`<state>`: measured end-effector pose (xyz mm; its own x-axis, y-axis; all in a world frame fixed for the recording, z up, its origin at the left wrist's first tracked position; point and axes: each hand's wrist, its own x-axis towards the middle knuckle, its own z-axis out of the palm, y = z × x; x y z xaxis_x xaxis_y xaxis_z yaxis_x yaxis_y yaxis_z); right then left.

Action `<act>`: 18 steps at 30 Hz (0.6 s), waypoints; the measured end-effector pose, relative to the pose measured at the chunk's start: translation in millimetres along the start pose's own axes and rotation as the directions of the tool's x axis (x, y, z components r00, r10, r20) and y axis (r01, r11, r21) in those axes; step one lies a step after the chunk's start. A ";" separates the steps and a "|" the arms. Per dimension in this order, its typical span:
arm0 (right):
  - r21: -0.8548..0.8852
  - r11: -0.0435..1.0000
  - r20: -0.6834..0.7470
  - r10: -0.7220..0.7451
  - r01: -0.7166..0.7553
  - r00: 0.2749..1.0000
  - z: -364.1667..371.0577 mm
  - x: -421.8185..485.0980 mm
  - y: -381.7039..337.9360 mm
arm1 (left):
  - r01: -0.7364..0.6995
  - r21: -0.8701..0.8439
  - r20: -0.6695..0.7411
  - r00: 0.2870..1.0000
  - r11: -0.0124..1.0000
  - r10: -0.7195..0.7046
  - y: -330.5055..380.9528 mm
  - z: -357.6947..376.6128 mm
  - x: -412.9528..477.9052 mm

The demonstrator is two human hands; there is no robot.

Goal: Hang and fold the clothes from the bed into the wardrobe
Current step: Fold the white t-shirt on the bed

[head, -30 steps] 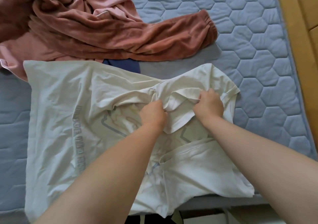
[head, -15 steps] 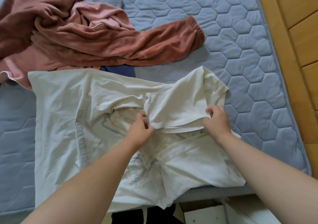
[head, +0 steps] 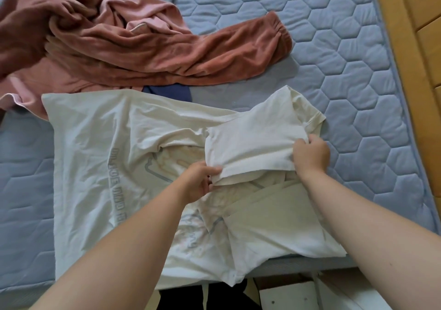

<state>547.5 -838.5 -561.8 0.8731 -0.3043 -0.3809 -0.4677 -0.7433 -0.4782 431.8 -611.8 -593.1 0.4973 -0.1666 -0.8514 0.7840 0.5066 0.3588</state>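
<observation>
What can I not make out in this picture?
- Head view: the lettering on the white T-shirt is faint and creased, unreadable.
- Head view: the dark blue garment lies mostly under the T-shirt and the pink fleece garment; kind unclear.
- Head view: the pink fleece garment is cut off by the left and top edges.
- The wardrobe is outside the frame.

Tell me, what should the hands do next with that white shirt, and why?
Probably lay the sleeve flat on the white shirt and smooth it: the left hand and right hand each pinch its edge, and it sits folded inward but rumpled.
</observation>
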 end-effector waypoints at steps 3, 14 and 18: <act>-0.318 0.947 0.153 0.105 -0.051 0.983 -1.2 -14.0 21.5 | 0.084 0.305 -0.053 0.996 0.948 -0.071 -7.5 -1.4 -9.4; 0.124 0.992 0.051 -0.001 -0.005 0.999 12.8 24.8 -45.3 | -0.310 0.122 -0.778 0.560 0.943 0.285 32.6 -20.5 -9.2; 0.143 0.949 0.195 0.251 -0.280 0.948 24.0 46.2 -64.6 | -0.424 -0.225 -0.810 0.581 0.877 0.073 52.2 -45.2 -5.9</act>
<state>614.7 -790.2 -567.4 0.6838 -0.3588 -0.6354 -0.7084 -0.5351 -0.4602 452.9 -546.1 -586.7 0.0451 0.6257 -0.7788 0.3935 0.7054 0.5895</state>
